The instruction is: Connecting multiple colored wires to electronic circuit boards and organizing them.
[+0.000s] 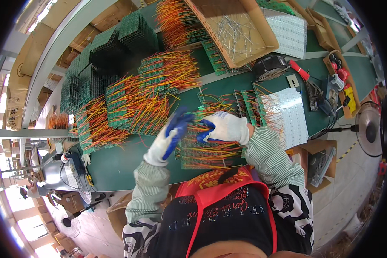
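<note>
Both my hands wear white gloves with blue palms and fingertips. My left hand point(171, 136) is raised over the bench, its fingers stretched out and somewhat blurred, with nothing visible in it. My right hand point(226, 127) curls its fingers around orange and yellow wires point(194, 128) just left of it. Beneath lies a stack of green circuit boards point(187, 153) with more such wires sticking out; my right hand partly hides it. Beyond my right hand several narrow green boards point(245, 105) lie side by side, wires trailing from them.
Wired boards point(137, 105) are heaped at left, before tall stacks of bare boards point(135, 31). A cardboard tray point(260, 41) of metal leads stands at the back. White board panels point(291, 118), a black fan point(271, 67) and a red-handled tool point(299, 70) lie at right on the green bench point(116, 168).
</note>
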Demonstrator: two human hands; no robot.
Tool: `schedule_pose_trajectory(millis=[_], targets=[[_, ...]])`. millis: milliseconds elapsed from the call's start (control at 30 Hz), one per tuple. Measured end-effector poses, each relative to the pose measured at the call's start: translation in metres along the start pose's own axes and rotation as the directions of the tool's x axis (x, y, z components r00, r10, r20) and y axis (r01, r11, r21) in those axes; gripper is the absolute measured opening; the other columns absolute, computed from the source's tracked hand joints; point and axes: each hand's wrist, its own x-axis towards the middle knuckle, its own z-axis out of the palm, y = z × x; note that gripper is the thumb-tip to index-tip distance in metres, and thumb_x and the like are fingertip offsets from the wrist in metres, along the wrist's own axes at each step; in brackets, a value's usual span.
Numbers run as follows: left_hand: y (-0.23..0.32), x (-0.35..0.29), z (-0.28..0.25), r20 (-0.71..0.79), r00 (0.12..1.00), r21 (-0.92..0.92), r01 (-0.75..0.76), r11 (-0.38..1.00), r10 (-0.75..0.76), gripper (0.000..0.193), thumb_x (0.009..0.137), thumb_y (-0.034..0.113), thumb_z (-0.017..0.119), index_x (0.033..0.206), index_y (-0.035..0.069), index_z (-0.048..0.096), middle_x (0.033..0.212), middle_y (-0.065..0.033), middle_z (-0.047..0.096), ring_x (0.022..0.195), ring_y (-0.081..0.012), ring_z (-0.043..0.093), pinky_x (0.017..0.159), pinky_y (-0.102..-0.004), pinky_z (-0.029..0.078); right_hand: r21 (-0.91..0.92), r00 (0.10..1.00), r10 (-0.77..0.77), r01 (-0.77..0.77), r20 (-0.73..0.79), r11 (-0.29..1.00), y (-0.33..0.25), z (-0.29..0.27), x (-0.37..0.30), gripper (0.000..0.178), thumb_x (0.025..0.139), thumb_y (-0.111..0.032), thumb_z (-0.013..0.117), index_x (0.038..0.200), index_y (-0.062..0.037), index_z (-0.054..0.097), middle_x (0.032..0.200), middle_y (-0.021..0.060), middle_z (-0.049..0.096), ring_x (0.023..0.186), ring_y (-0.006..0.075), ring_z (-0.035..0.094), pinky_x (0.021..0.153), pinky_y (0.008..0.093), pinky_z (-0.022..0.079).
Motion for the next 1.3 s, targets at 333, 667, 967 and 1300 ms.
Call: schedule_pose_trajectory(millis=[333,667,967,1300], targets=[[-0.055,0.01,0.016,-0.37,0.926,0.243,0.178,0.954,-0.079,0.032,0.091,0.013,0.051,0.122,0.005,0.055,0.089,-0.0069,0.064,0.07,-0.0132,0.056,0.063,-0.03,0.047,-0.049,0.985,0.095,-0.103,-0.144,0.994,0.01,0.023,-0.001,0.034,0.079,-0.032,0.064,0.096,-0.0019,0.063,0.087,0.019,0.066,0.085,0.0365,0.062,0.076,0.0431,0.048],[-0.057,0.034,0.044,-0.558,0.8,0.571,0.178,0.801,0.22,0.031,0.092,0.014,0.055,0.12,0.001,0.055,0.097,-0.0117,0.065,0.08,-0.0162,0.059,0.073,-0.0304,0.048,-0.3,0.942,0.205,-0.283,-0.264,0.911,0.021,0.036,0.022,0.035,0.082,-0.033,0.056,0.087,0.0003,0.066,0.084,0.0215,0.066,0.083,0.0354,0.064,0.074,0.0429,0.05],[0.014,0.017,0.036,-0.408,0.907,-0.108,0.066,0.992,-0.105,0.03,0.096,0.02,0.054,0.119,0.001,0.057,0.104,-0.0046,0.063,0.09,-0.0102,0.057,0.078,-0.0252,0.047,0.909,0.997,0.064,-0.075,0.054,0.41,0.047,0.006,-0.002,0.052,0.08,-0.006,0.068,0.128,0.0031,0.048,0.114,0.0067,0.062,0.103,0.0124,0.057,0.092,0.0249,0.044],[-0.092,0.039,0.021,-0.667,0.677,0.615,0.266,0.742,0.31,0.03,0.09,0.003,0.054,0.12,0.001,0.054,0.102,-0.0098,0.065,0.088,-0.016,0.06,0.079,-0.0311,0.049,-0.389,0.889,0.168,-0.347,-0.426,0.853,0.008,0.068,0.023,0.039,0.08,-0.028,0.062,0.106,-0.0002,0.053,0.081,0.0114,0.065,0.078,0.0271,0.065,0.066,0.0363,0.05]])
